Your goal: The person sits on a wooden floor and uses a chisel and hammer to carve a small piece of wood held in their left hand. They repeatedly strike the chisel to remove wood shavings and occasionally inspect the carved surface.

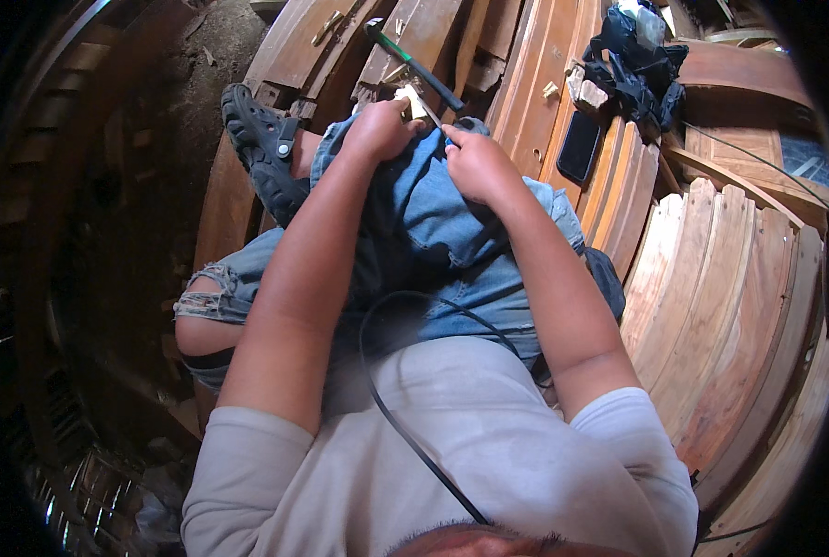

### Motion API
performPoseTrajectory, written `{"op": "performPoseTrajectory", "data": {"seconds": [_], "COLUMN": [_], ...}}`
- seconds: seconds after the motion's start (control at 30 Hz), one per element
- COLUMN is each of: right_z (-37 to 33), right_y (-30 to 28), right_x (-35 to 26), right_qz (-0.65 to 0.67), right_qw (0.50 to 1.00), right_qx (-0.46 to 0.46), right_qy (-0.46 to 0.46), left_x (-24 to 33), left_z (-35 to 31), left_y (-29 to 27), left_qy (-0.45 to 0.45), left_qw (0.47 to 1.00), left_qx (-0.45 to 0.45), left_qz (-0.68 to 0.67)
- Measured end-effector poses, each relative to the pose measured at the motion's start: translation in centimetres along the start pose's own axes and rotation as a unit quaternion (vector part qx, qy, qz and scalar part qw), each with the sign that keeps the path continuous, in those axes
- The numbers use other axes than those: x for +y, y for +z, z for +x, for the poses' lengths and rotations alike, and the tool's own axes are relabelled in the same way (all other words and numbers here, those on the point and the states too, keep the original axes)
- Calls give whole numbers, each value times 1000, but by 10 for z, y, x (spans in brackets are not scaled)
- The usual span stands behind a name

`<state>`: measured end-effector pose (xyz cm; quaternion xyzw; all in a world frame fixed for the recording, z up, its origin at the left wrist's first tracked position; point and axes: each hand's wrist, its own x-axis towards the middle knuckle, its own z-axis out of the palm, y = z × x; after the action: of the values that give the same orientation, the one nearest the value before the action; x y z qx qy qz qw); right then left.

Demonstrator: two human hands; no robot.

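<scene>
My left hand (pixel 384 130) is closed on a small pale piece of wood (pixel 409 97), held just above my jeans-covered leg. In my right hand (pixel 481 167) is a knife, its slim blade (pixel 429 112) angled up and left against the wood. A little blue shows at its handle; my fingers hide the rest. Just beyond both hands lies a hammer (pixel 418 67) with a black and green handle, resting across the boards. Small wood chips (pixel 551 90) are scattered near it.
Long brown boards (pixel 537 70) lie under and ahead of me. To the right are a black phone (pixel 579 146), a black plastic bag (pixel 634 67) and pale slatted wood panels (pixel 712 297). A dark cable (pixel 370 371) runs over my lap. Dirt floor (pixel 215 56) shows at far left.
</scene>
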<state>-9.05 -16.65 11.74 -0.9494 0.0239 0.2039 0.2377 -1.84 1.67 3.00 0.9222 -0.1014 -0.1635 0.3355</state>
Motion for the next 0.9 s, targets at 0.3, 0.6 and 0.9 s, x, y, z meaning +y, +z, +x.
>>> {"op": "performPoseTrajectory", "data": {"seconds": [0.3, 0.6, 0.9], "right_z": [9, 19, 46], "right_y": [-1, 9, 15], "right_x": [-2, 3, -8], "right_qz": [-11, 2, -5], "right_qw": [999, 1000, 1000], "right_qx": [-27, 1, -2], "right_qy": [26, 7, 3], "left_x": [-9, -14, -21], "left_z": [3, 7, 13], "left_y": [5, 6, 10], "left_qy": [4, 1, 36], "left_qw": [1000, 1000, 999], "left_qx": [19, 27, 14], "left_qz": [-17, -11, 26]}}
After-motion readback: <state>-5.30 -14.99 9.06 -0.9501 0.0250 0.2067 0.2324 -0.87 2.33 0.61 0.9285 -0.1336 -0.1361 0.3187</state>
